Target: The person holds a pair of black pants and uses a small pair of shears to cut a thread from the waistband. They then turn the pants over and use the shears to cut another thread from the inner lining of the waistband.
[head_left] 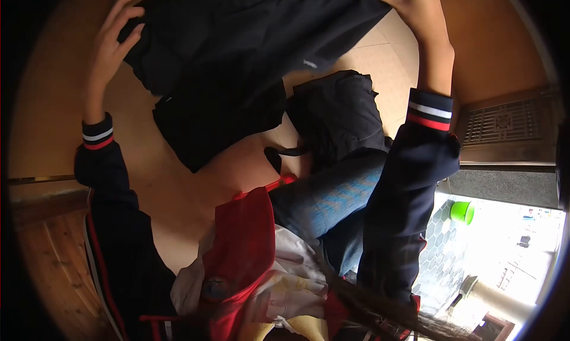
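Right hand (412,8) pinches unfolded black elastic-waisted cloth garment (237,38), top; left hand (113,41), fingers spread, grip unclear. Rumpled black fabric bundle (341,112), centre.
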The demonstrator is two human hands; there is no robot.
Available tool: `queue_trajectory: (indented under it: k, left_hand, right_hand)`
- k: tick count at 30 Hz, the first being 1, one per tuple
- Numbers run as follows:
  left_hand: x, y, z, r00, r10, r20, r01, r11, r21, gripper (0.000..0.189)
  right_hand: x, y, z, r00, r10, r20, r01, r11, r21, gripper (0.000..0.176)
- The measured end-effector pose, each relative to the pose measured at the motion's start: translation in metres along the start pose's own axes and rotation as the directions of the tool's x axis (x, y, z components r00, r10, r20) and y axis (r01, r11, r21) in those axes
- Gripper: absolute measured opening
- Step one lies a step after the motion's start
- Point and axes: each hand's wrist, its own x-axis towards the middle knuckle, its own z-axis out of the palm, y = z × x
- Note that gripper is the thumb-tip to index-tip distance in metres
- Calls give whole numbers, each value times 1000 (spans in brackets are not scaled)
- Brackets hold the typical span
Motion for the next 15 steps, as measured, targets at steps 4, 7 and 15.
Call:
queue_trajectory:
  k: [4,7,15]
  left_hand:
    - [-11,21,-11,996,17,86,-29,989,143,16]
    - [-27,49,1,981,75,179,-97,988,120,19]
    - [-68,203,74,915,29,402,186,855,-484,26]
  right_hand:
    - [-20,-14,0,977,162,137,-147,982,-116,49]
    - [-45,-4,16,967,235,98,-190,922,-337,36]
    - [-99,-2,22,892,407,-196,-452,807,-380,28]
